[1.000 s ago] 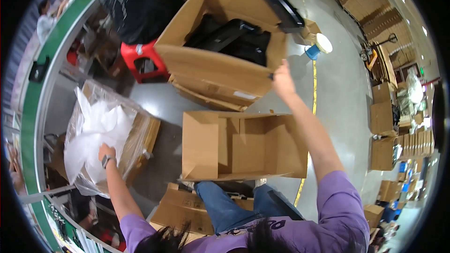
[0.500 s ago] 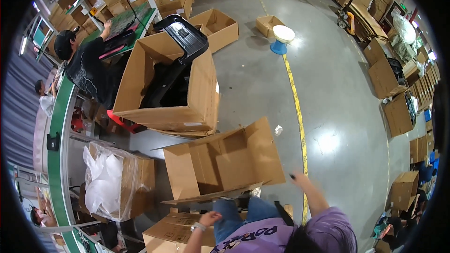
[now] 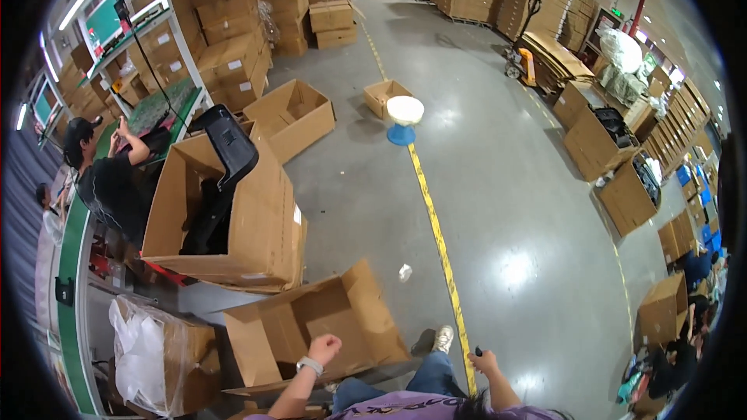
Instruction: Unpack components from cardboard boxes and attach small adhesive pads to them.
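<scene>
My left hand (image 3: 324,348), a pale band on its wrist, hangs over a cardboard box (image 3: 362,307) with raised flaps. Its fingers are curled together, and nothing shows in them. Off to the right, beside the yellow floor line, my right hand (image 3: 484,361) is closed on a small black object (image 3: 478,351). What that object is cannot be made out. Beyond the open box stands a taller carton (image 3: 261,222) with black plastic parts (image 3: 233,144) sticking out of its top.
A blue-based stool (image 3: 401,134) stands on the yellow line (image 3: 433,222) ahead, by a small box (image 3: 379,101). A person (image 3: 117,179) sits at the bench on the left. A plastic-wrapped carton (image 3: 191,365) is at lower left. A pallet jack (image 3: 523,62) is far right.
My view has lifted and I have stepped forward, with one shoe now showing by the yellow line. My left hand has come over the open box. The seated person's arms have risen.
</scene>
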Demonstrator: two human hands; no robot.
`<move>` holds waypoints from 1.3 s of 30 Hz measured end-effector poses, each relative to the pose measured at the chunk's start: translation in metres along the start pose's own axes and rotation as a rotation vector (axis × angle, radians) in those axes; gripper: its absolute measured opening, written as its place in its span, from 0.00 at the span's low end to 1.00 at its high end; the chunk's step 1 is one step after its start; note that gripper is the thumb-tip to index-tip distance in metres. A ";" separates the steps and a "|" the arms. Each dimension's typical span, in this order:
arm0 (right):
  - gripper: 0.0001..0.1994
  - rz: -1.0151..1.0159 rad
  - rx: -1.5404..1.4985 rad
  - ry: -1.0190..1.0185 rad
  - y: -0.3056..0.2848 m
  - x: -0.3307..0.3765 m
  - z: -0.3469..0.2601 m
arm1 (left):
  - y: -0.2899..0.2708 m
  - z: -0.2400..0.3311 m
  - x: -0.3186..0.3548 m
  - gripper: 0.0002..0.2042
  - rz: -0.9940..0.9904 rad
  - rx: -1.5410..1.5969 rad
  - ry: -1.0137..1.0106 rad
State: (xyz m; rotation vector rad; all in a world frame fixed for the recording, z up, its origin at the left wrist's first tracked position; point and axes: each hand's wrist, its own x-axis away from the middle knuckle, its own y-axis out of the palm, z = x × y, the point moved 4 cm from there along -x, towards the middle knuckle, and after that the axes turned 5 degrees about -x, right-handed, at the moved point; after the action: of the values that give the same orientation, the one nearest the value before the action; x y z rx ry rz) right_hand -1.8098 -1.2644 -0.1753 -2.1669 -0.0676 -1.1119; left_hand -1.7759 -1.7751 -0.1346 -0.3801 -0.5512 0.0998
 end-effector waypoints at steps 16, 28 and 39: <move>0.10 0.129 -0.220 0.059 -0.330 -0.302 -0.036 | 0.135 0.791 -0.035 0.42 0.790 0.278 1.819; 0.13 -0.172 0.088 -0.231 -0.364 -0.373 -0.169 | 0.097 0.884 -0.169 0.38 0.574 0.612 2.127; 0.14 -0.138 -0.048 -0.225 -0.397 -0.501 -0.347 | 0.115 1.007 -0.367 0.34 0.025 1.072 2.083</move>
State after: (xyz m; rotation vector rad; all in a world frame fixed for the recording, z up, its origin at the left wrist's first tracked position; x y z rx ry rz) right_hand -2.5026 -1.0439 -0.1853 -2.3521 -0.2981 -0.9480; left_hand -2.6186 -1.4123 0.4309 0.6377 1.5575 -0.0236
